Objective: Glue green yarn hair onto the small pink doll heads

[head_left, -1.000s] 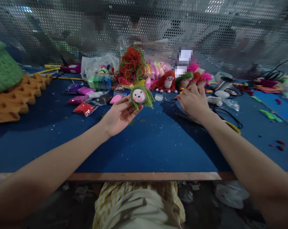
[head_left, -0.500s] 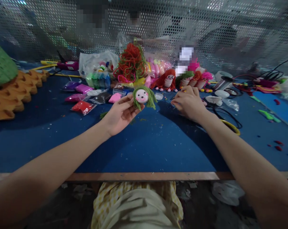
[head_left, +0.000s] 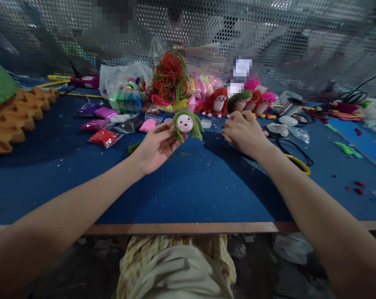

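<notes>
My left hand holds a small doll head with a pale pink face and green yarn hair, pinched between thumb and fingers above the blue table. My right hand rests knuckles-up on the table to the right of it, fingers curled under; what they hold, if anything, is hidden. Just beyond my right hand stands a row of finished little dolls, one with red hair and others with green, orange and pink hair.
A tangle of red and green yarn and small bags of coloured clay lie at the back left. Orange foam shapes sit far left. Black cables and a yellow ring lie right. A perforated metal screen closes the back.
My right hand has come down from the row of dolls toward me and to the left, settling on the table. My left hand keeps the doll head almost still.
</notes>
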Demonstrator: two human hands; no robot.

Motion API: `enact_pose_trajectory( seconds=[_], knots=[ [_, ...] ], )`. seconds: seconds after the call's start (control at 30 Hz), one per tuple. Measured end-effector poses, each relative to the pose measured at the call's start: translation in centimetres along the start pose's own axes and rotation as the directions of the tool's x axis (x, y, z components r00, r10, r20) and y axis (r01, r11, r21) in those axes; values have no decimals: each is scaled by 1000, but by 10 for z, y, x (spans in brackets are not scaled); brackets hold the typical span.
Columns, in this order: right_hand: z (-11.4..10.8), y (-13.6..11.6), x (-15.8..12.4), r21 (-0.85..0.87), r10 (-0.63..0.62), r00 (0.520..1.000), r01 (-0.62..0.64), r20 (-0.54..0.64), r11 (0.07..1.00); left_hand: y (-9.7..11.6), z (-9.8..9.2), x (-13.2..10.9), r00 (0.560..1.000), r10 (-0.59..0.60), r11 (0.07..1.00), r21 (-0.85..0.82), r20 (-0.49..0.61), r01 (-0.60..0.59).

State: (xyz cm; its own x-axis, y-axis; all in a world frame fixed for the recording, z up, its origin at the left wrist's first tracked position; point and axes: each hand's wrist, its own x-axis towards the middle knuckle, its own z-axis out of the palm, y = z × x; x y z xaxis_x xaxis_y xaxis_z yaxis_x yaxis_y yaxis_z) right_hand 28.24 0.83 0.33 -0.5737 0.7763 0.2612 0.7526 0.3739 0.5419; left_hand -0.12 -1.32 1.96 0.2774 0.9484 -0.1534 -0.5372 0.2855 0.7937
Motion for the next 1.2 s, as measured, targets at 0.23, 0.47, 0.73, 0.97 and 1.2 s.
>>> enact_pose_trajectory(
  seconds=[0.23,0.47,0.73,0.97,1.2],
  knots=[
    [-8,-4,4,56,85,993,-90,87,994,1,0,-1,1000,12,1000,0,10,-12],
    [-5,-4,7,93,65,996,-71,57,993,0,-2,-2,999,4,999,36,33,-5],
    [2,-3,8,51,69,997,-71,44,996,-2,-7,-1,981,-34,992,128,191,9],
    [1,20,-4,123,247,968,-240,-48,963,-6,-13,0,940,-171,966,240,296,101],
    [5,31,-13,432,125,989,-149,83,890,-7,-13,0,937,-237,941,301,256,155]
  ],
)
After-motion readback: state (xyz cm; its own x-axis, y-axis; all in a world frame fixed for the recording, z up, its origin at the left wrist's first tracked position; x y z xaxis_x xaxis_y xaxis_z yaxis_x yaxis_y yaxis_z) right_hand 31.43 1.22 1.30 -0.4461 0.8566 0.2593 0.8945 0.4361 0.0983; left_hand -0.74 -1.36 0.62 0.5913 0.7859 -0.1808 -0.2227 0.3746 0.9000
